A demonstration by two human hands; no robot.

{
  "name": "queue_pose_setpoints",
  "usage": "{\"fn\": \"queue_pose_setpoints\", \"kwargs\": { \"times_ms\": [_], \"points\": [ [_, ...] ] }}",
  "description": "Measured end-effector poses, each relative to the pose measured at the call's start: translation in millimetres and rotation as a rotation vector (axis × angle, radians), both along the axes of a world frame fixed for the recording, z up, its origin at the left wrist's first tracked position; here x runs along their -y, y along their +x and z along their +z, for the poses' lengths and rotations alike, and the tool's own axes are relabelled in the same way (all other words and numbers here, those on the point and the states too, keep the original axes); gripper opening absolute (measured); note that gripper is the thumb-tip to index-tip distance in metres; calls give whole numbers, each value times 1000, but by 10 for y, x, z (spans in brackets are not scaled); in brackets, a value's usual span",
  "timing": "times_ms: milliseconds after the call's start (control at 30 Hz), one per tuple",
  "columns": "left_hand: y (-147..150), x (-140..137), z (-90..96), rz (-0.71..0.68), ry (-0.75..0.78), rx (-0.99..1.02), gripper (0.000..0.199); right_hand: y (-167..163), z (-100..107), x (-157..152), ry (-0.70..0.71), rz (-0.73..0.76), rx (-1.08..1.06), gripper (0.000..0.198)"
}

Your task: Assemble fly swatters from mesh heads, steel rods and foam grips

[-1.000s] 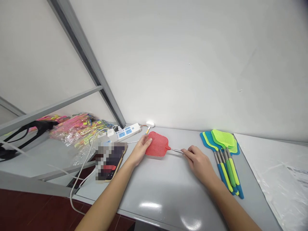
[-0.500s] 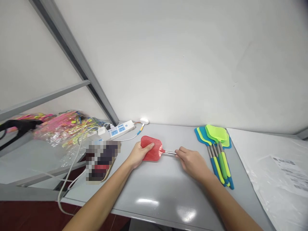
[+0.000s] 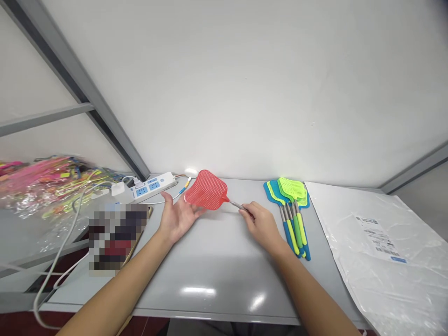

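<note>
A red fly swatter point(image 3: 207, 191) is lifted a little above the grey table point(image 3: 217, 266), its mesh head tilted up. My right hand point(image 3: 261, 225) is shut on its metal handle. My left hand point(image 3: 177, 215) lies palm up and open just under and left of the red head, its fingers touching or nearly touching the mesh edge. A stack of several green and blue fly swatters point(image 3: 292, 207) lies flat on the table right of my right hand.
A white power strip point(image 3: 150, 185) with plugs and cables lies at the back left. A blurred phone-like object point(image 3: 114, 234) rests near the left edge. Bagged colourful items point(image 3: 45, 179) fill the far left. A clear plastic sheet with a label point(image 3: 381, 242) covers the right side.
My right hand raised the red swatter off the table by its handle. My left hand let go of the mesh head and turned palm up. The view shifted right.
</note>
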State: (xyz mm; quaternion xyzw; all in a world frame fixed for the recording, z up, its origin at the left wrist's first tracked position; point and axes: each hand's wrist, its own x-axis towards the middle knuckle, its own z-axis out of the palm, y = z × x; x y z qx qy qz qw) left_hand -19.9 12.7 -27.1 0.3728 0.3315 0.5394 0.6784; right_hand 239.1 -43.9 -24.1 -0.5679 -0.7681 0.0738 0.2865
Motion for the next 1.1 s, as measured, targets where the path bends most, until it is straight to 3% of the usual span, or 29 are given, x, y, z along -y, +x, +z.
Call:
{"fn": "queue_pose_setpoints", "kwargs": {
  "times_ms": [133,200,433,567,767,867,967,1100],
  "points": [
    [156,158,74,-189,66,-44,79,-92,-48,18,48,-75,-111,35],
    [354,258,81,-204,91,-87,74,-149,-63,44,55,-83,-151,36],
    [1019,296,88,164,43,-102,45,-163,-39,137,-41,-19,-326,36],
    [1023,223,71,151,73,-133,41,-150,-75,104,-211,70,-520,39],
    [908,237,30,41,64,-154,38,-270,-127,81,-632,276,-830,53],
    [935,298,-14,-21,48,-195,39,-287,-123,87,-794,338,-1050,46],
    [993,351,-66,-127,11,-235,42,-289,-159,69,-887,341,-1279,39],
    [1004,358,-98,-249,-25,-160,40,-302,-241,26,-916,319,-1351,38]
  ]
}}
